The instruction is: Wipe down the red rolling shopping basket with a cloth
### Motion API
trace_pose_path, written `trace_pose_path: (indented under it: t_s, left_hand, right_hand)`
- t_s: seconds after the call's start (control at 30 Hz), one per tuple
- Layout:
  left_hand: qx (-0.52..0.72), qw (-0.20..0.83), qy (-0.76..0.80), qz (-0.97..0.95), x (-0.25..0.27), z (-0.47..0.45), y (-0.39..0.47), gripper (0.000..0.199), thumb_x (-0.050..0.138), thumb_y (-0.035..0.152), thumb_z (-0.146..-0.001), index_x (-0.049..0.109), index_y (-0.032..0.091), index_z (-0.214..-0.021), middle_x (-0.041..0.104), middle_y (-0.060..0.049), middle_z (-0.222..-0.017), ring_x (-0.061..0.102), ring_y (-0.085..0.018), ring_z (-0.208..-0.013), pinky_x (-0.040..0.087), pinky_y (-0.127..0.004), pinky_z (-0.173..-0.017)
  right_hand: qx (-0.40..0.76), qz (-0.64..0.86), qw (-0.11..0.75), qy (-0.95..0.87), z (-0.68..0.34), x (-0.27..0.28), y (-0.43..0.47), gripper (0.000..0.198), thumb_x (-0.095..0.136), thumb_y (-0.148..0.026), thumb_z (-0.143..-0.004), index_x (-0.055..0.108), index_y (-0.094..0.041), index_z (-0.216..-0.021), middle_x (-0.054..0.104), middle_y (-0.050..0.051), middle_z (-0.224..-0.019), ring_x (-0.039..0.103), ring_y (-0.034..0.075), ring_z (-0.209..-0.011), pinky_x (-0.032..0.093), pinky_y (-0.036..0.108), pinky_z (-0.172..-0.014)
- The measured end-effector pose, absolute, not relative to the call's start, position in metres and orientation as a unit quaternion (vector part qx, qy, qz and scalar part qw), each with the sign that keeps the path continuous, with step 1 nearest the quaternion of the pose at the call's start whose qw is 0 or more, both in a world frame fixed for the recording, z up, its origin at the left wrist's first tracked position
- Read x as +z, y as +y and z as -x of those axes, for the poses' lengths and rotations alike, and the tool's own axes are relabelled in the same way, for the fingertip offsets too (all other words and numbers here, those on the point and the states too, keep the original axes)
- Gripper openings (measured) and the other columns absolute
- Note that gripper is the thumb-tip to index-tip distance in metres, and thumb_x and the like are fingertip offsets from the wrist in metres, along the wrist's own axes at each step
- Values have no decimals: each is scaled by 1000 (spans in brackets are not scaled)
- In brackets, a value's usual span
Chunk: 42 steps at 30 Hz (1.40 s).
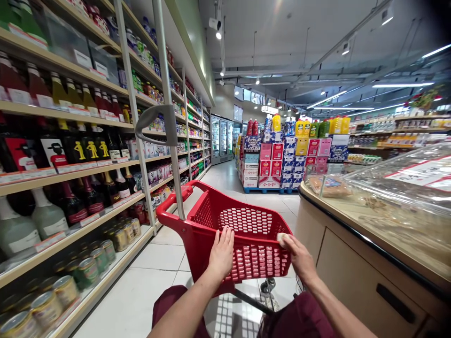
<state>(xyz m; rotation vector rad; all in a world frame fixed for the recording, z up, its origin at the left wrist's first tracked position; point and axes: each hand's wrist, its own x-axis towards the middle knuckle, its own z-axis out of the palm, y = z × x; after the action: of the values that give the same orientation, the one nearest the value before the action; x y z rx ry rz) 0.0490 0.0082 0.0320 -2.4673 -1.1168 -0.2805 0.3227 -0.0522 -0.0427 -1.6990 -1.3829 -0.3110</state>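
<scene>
A red plastic shopping cart [246, 241] with a perforated basket stands right in front of me, side-on. My left hand [221, 253] lies on the near side of the basket, its fingers stretched out and reaching the top rim. At the basket's right end, my right hand [301, 258] has its fingers closed on a small white cloth [283, 238], which touches the rim corner. Whether it is fabric or tissue is hard to make out. From the cart's left end rises a tall metal pole [169, 89] with a grey loop handle [158, 126].
Shelves of bottles and cans [91, 206] run along the left. Close on the right stands a wooden counter [348, 263] with clear covers. Stacked drink cartons [271, 164] sit on a blue pallet ahead. Pale floor tiles [155, 256] lie between shelves and cart.
</scene>
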Motion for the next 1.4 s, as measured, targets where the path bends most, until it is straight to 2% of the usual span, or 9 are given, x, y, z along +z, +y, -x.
trace_pose_path:
  t_s: [0.2,0.43,0.57,0.8,0.9,1.0,1.1,1.2,1.4]
  left_hand:
    - [-125,93,-428,890,48,-56,-6,66,42,21,-71,24,5,-132,18,-13,-142,6,-25,-131,8,-45,-107]
    - [-434,-521,-338,653,57,-98,-24,35,47,30,-75,52,18,-108,60,-6,-109,54,-18,-101,41,-30,-86]
    - [-418,-641,-323,557,51,-100,-19,37,56,41,-68,59,12,-91,66,-7,-82,61,-17,-76,46,-27,-68]
    - [-394,-610,-361,585,42,-101,-12,25,54,35,-69,61,12,-73,63,-4,-66,59,-13,-60,46,-26,-59]
    - [-364,-569,-364,641,44,-105,-21,20,50,28,-70,63,13,-72,65,-5,-67,60,-16,-67,48,-30,-65]
    - [-361,-504,-361,697,56,-98,-25,22,51,19,-67,64,16,-85,64,-6,-99,54,-20,-99,40,-34,-90]
    - [-324,-253,-400,819,68,-79,-18,47,49,16,-68,50,17,-115,38,-6,-134,26,-20,-126,15,-38,-106]
    - [-173,37,-429,886,66,-58,-6,60,44,15,-71,32,9,-129,24,-11,-141,12,-23,-131,6,-43,-107]
    - [-88,152,-408,896,48,-45,3,62,35,16,-74,21,5,-133,18,-11,-143,6,-23,-132,7,-42,-107]
  right_hand:
    - [-100,576,538,-607,-263,-10,-43,33,39,-19,-77,60,-23,-102,55,5,-113,52,18,-103,44,34,-88]
    - [-10,527,629,-571,-194,40,-34,36,40,-21,-78,56,-21,-110,56,8,-107,53,20,-99,43,37,-88]
    - [-15,592,581,-559,-197,28,-38,33,36,-24,-81,60,-19,-104,55,11,-110,50,23,-103,41,42,-89]
    - [-39,521,495,-694,-187,3,-51,68,46,-14,-70,25,-19,-134,31,8,-137,26,22,-127,31,42,-100]
    - [-28,543,494,-678,-205,-10,-50,58,38,-11,-72,35,-21,-129,38,7,-133,34,18,-123,35,39,-99]
    - [-60,585,498,-637,-253,-18,-48,50,33,-11,-75,45,-22,-123,42,6,-130,36,18,-122,33,41,-100]
    - [-131,680,511,-509,-296,-27,-44,47,34,-12,-74,49,-16,-119,41,11,-130,31,24,-124,28,49,-101]
    - [-141,689,476,-528,-300,-40,-38,51,32,-5,-70,53,-18,-114,45,8,-128,32,22,-124,29,48,-101]
    - [-156,631,426,-629,-295,-50,-36,59,31,1,-67,50,-24,-118,45,2,-129,31,18,-124,31,43,-101]
